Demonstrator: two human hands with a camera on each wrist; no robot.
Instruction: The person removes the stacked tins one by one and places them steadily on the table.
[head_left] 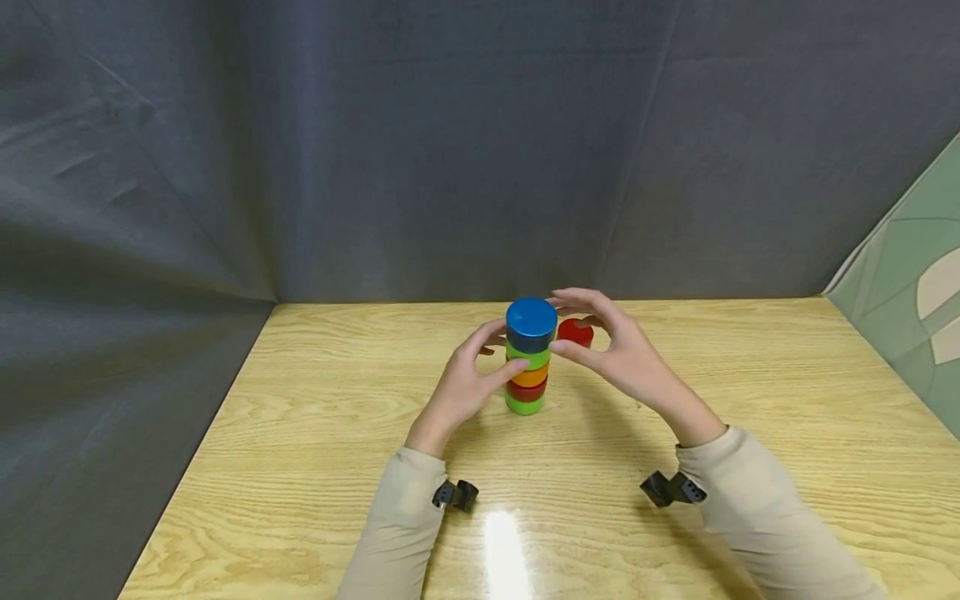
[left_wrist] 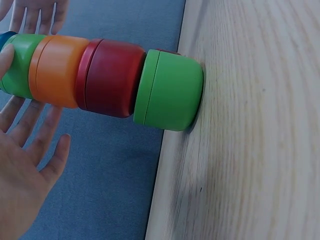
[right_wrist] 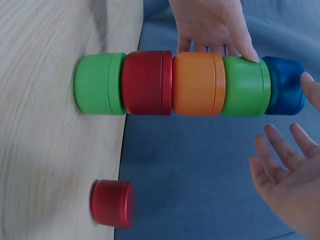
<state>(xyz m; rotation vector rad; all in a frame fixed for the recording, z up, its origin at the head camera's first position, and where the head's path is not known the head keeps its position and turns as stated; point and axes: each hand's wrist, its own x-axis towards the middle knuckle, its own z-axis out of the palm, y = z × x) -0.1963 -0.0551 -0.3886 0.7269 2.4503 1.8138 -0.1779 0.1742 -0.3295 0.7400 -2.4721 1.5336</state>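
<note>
- Table (head_left: 300, 475): light wood with streaky grain, 1 bright white glare (head_left: 505, 550) on its near part.
- Cloth (head_left: 450, 150): dark grey, behind the far edge and along the left side, creased at left.
- Sheet (head_left: 900, 258): green with cream patches, at the right.

The head camera looks forward and down, taking in the wooden table (head_left: 315, 467) to its far edge and far left corner. The left wrist camera (head_left: 466, 497) and right wrist camera (head_left: 659, 489) look low towards that edge, nearer, rolled sideways in opposite directions, sharing the stack of lidded canisters (right_wrist: 197, 84).
</note>
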